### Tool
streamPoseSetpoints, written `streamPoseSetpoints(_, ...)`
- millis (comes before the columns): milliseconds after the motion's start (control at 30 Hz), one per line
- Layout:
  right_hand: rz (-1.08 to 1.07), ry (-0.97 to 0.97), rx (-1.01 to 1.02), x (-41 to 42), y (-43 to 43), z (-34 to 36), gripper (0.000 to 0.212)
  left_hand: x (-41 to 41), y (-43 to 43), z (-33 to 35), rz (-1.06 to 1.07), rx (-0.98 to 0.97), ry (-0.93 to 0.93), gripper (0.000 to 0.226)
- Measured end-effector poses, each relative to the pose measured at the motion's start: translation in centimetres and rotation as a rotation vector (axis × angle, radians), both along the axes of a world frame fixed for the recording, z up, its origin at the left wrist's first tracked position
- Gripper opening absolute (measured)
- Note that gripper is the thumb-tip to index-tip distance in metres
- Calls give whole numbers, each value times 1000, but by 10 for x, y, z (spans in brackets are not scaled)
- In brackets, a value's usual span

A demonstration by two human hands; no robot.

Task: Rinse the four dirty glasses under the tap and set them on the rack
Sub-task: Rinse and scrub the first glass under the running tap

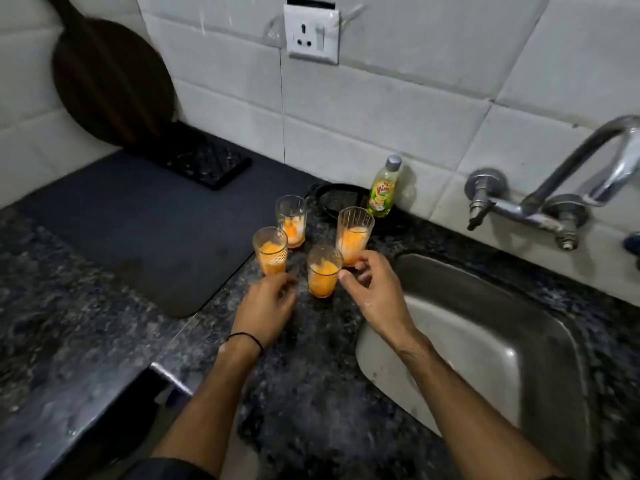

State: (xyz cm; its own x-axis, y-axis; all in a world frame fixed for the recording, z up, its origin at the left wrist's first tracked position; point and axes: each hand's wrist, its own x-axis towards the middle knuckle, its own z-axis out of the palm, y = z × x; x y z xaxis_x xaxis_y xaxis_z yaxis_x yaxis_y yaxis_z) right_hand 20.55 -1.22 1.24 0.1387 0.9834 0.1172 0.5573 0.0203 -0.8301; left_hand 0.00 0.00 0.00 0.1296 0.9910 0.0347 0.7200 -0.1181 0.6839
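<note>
- Reaching for nearest glass (323,271): right hand (372,292), fingers (372,261) spread wide; left hand (268,306) loosely curled, empty
- Four glasses (291,223) stand on worktop (311,375) beside sink (450,323)
- Grip mid-body; keep upright until over sink

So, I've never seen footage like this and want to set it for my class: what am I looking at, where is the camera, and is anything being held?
There is no machine here. A person wears one camera on the head, looking down at their own bare hands; that is the only view. On the dark speckled stone counter stand four clear ribbed glasses with orange dregs: the back glass, the left glass, the near glass and the tallest glass. To their right are a steel sink, a chrome wall tap and a green dish-soap bottle. The left hand reaches toward the left glass, holding nothing. The right hand has its fingers at the tallest glass's base; blur hides whether they grip it.
</note>
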Motion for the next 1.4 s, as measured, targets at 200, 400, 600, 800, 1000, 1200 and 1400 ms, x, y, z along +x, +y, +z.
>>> streamPoseSetpoints(200,-73,39,-98,-39,18,-35,76,-18,28,-42,-262,24,184,31)
streamPoseSetpoints(400,-243,192,-54,-64,27,-47,69,-29,32,-59,-339,63,270,43)
streamPoseSetpoints(600,-349,237,2,-67,14,-46,55,-23,41,-56,-348,94,251,33)
streamPoseSetpoints(800,-518,283,57,-28,-17,-33,52,20,27,-32,-493,0,44,34)
streamPoseSetpoints(1000,-672,258,94,46,-50,-14,50,126,43,12,-598,-44,-191,27)
streamPoseSetpoints(1200,-671,249,136,117,-67,15,46,273,88,82,-520,43,-102,57)
streamPoseSetpoints(1400,-582,243,136,164,-62,27,45,331,112,83,-393,7,64,35)
